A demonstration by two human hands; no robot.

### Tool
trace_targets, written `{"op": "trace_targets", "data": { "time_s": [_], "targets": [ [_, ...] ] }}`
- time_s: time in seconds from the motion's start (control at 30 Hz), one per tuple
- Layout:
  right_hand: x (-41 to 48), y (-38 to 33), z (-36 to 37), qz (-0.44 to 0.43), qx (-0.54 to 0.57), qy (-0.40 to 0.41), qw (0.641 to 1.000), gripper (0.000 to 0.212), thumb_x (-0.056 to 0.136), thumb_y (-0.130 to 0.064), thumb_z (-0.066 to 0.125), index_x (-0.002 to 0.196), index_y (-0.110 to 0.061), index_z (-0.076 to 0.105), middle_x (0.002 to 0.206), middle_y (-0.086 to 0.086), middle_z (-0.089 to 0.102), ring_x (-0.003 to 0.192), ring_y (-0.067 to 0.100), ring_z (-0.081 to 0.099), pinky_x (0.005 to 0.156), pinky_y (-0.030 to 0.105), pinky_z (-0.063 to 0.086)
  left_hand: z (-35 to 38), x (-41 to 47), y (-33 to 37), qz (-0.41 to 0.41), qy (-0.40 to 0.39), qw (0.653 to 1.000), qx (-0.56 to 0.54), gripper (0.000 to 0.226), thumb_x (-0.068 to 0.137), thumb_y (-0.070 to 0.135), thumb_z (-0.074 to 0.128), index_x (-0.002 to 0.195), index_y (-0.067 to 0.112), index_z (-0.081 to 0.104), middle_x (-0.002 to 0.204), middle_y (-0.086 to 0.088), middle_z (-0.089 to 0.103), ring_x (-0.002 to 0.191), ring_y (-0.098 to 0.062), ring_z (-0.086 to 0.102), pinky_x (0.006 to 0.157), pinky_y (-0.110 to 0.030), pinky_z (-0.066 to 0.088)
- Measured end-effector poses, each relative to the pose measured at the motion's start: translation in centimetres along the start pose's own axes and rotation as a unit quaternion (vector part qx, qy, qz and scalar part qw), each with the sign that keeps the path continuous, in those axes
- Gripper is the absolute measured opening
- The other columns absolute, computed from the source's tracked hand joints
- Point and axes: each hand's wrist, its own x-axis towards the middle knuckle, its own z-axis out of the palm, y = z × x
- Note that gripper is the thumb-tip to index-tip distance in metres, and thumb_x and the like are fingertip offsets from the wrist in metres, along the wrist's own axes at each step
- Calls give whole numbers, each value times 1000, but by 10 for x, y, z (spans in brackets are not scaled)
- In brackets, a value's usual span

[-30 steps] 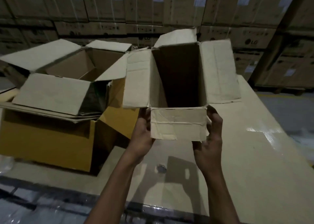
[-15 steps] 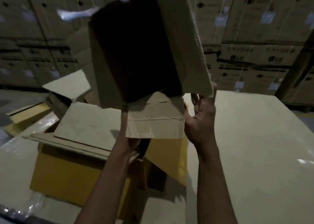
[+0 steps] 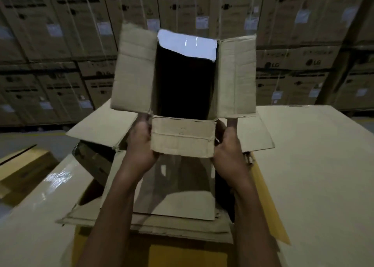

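Your left hand (image 3: 141,143) and right hand (image 3: 227,147) each gripped a near corner of a small cardboard box (image 3: 235,78). Half a second earlier it was tipped up high. Now it sat level between your hands, dark mouth facing you, above a larger open carton (image 3: 101,129), probably empty and ready to stow. A pale glossy worktop (image 3: 313,165) spread below and right of your hands. Stacked printed cartons (image 3: 293,64) walled the room beyond.

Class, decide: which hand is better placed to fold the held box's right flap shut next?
Right, probably. The right hand grips the box just under that flap; the left hand holds the opposite side.
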Motion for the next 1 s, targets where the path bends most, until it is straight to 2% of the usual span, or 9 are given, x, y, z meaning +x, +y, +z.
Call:
{"op": "trace_targets", "data": {
  "time_s": [0.03, 0.13, 0.23, 0.33, 0.5, 0.6, 0.73, 0.87, 1.0],
  "targets": [
    [0, 1, 3, -14, 3, -5, 1000, 59, 87, -22, 82, 114, -60, 47, 128, -2, 65, 117, 12, 65, 93, 33, 60, -3, 4, -9, -25, -21, 999, -11, 29, 77, 34, 74, 101, 34, 59, 102, 9, 72, 99, -14, 69, 87, -42, 59],
    [2, 11, 11, -16, -26, -11, 999, 60, 92, 2, 70, 123, -38, 38, 125, -12, 64, 110, -7, 65, 88, 21, 56, -12, 15, -37, -88, -71, 993, -17, 44, 78, 33, 77, 118, 31, 59, 122, 6, 67, 117, -17, 65, 97, -40, 56],
    [-1, 16, 22, -15, -63, -24, 998, 44, 98, -11, 67, 121, -34, 38, 122, -14, 64, 109, -13, 63, 84, 9, 51, -15, 18, -53, -72, -99, 992, 40, 51, 89, 10, 70, 136, 22, 54, 122, 7, 65, 118, -17, 63, 102, -44, 54],
    [0, 15, 32, -21, -126, -19, 992, 41, 100, -14, 64, 124, -31, 36, 115, -24, 59, 100, -21, 59, 77, 3, 48, -15, 17, -64, -60, -99, 992, 60, 63, 87, -1, 63, 145, 18, 48, 124, 4, 60, 119, -18, 58, 97, -35, 49],
    [12, 20, 29, -13, -127, 7, 992, 42, 98, -7, 65, 126, -22, 39, 120, -12, 63, 112, 4, 66, 93, 35, 59, -21, 24, -62, -34, -114, 991, 55, 63, 90, -3, 59, 146, 20, 42, 120, 6, 60, 108, -9, 58, 83, -17, 48],
    [14, 24, 30, 13, -113, 24, 993, 47, 97, -3, 65, 128, -23, 36, 121, -10, 62, 114, 9, 65, 92, 38, 59, -36, 37, -67, -30, -166, 982, 86, 62, 95, 4, 63, 148, 28, 43, 122, 7, 63, 107, -11, 62, 92, -30, 53],
    [13, 32, 33, 77, -179, 36, 980, 79, 91, 0, 64, 149, -31, 22, 134, 1, 62, 116, 25, 64, 92, 39, 54, -43, 39, -81, -88, -191, 972, 107, 48, 97, 14, 66, 140, 27, 49, 125, 5, 64, 118, -20, 62, 97, -37, 51],
    [15, 32, 44, 63, -276, -4, 959, 74, 97, -16, 63, 157, -37, 24, 117, -3, 72, 106, 23, 69, 94, 41, 53, -34, 35, -89, -73, -197, 973, 96, 70, 88, 27, 69, 153, 33, 43, 145, 7, 58, 132, -18, 58, 109, -32, 44],
    [13, 36, 54, 20, -370, 14, 929, 79, 99, -19, 56, 159, -43, 11, 80, -4, 63, 64, 19, 61, 65, 38, 47, -28, 30, -87, -86, -172, 974, 116, 65, 99, 20, 66, 157, 27, 38, 152, -1, 54, 139, -23, 53, 103, -29, 39]
  ]
}}
